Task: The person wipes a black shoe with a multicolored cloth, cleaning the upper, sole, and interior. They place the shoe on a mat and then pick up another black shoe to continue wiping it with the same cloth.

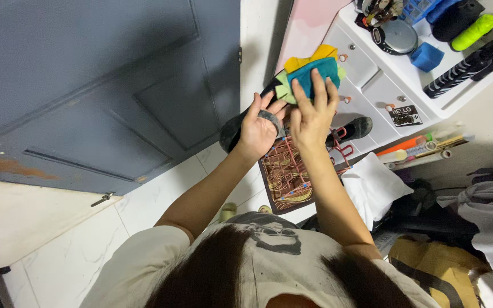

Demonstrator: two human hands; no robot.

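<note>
Cloths (315, 71) before drawer unit (372, 80), door (98, 80) to left

Dark blue-grey panelled door (104, 85) at left, paint worn nr its lower edge. White marble-look tile floor (87, 228). White drawer unit (372, 80) w/ round knobs at upper right, beside a pale wall (258, 34). Even indoor light, soft shadows.
</note>
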